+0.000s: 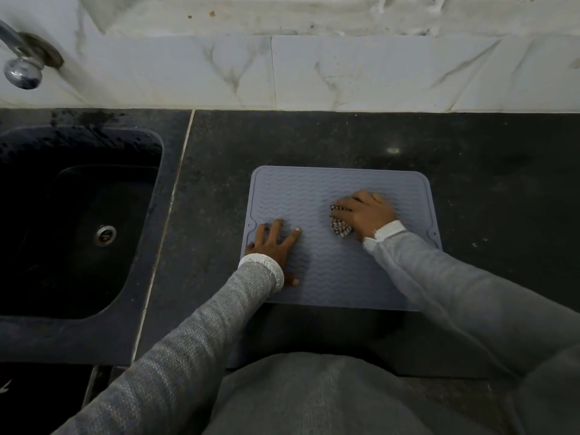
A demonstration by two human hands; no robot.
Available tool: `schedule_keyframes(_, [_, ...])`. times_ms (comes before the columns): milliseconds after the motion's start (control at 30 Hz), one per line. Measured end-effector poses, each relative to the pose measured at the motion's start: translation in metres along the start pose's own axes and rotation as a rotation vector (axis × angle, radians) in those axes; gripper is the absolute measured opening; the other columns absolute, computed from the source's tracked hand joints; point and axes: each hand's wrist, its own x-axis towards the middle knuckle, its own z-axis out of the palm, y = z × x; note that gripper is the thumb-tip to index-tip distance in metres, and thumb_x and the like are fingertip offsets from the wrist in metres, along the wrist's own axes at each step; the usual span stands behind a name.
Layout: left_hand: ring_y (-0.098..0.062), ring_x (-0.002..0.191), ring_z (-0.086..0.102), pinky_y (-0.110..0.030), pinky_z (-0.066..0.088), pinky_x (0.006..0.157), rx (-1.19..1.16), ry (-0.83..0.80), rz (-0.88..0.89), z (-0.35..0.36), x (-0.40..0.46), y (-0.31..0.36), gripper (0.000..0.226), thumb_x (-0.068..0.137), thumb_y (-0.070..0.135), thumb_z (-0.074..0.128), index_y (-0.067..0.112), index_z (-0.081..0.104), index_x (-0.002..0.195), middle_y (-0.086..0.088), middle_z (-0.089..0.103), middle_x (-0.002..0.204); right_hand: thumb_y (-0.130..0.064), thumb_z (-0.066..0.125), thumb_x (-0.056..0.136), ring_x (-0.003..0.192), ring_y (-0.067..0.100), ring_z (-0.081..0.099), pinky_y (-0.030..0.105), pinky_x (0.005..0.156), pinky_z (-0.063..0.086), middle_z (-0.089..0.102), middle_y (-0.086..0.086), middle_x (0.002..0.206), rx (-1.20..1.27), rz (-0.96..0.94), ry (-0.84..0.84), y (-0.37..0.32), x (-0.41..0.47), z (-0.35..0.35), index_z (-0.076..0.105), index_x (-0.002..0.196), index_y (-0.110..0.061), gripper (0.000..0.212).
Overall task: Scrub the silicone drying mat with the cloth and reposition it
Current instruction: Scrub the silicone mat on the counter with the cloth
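Grey silicone drying mat (317,196) under both hands — left hand (273,243) pressed flat, fingers spread; right hand (364,211) clutches the checked cloth (340,229) mid-mat.

The scene is dim overall, with a cool, greyish cast. The pale marble-patterned wall tiles (345,70) across the top of the frame are the brightest area, evenly lit without hard glare. The black polished stone counter (470,171) absorbs most light and shows only one small soft highlight in the upper right of centre. The black recessed sink (78,221) at the left is nearly lost in darkness, its metal drain faintly glinting. A broad shadow lies under the near edge of the grey-blue ribbed silicone mat (314,196). The chrome tap (22,67) in the upper left is smeared, and the right hand (365,211) looks slightly motion-blurred. Straight lines bow toward the frame edges.
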Motion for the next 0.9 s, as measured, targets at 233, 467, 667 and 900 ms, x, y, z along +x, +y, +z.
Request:
schedule_keyframes(233, [-0.037, 0.140, -0.013, -0.057, 0.021, 0.108, 0.017, -0.009, -0.020, 0.000, 0.001, 0.001, 0.112, 0.068, 0.057, 0.072, 0.040, -0.007, 0.146, -0.003, -0.021, 0.153, -0.026, 0.055, 0.089, 0.133, 0.028, 0.026, 0.043, 0.104, 0.025, 0.028, -0.001, 0.150, -0.054, -0.077, -0.046, -0.045, 0.032, 0.007, 0.036, 0.140, -0.028, 0.054])
schedule_keyframes(467, [-0.035, 0.140, -0.013, -0.058, 0.021, 0.108, -0.024, 0.007, -0.001, 0.003, 0.001, -0.002, 0.112, 0.068, 0.055, 0.073, 0.041, -0.006, 0.146, -0.002, -0.020, 0.153, -0.018, 0.073, 0.076, 0.114, 0.033, 0.053, 0.046, 0.088, 0.042, 0.056, 0.005, 0.132, -0.075, -0.058, -0.004, 0.004, -0.010, 0.009, 0.060, 0.123, -0.021, 0.049])
schedule_keyframes(667, [-0.035, 0.140, -0.014, -0.058, 0.020, 0.108, -0.018, -0.010, -0.013, 0.002, 0.002, 0.001, 0.113, 0.068, 0.056, 0.073, 0.042, -0.008, 0.145, -0.002, -0.021, 0.153, -0.018, 0.055, 0.086, 0.125, 0.028, 0.037, 0.044, 0.098, 0.029, 0.047, 0.001, 0.139, 0.076, -0.045, 0.086, -0.021, 0.016, 0.006, 0.053, 0.128, -0.022, 0.043])
schedule_keyframes(900, [-0.035, 0.140, -0.013, -0.059, 0.019, 0.108, -0.018, -0.013, -0.012, 0.002, 0.001, 0.000, 0.112, 0.069, 0.056, 0.072, 0.041, -0.008, 0.146, -0.002, -0.021, 0.153, -0.024, 0.051, 0.092, 0.134, 0.025, 0.025, 0.042, 0.106, 0.022, 0.030, -0.002, 0.150, -0.033, -0.062, -0.009, -0.012, 0.015, 0.012, 0.037, 0.140, -0.027, 0.050])
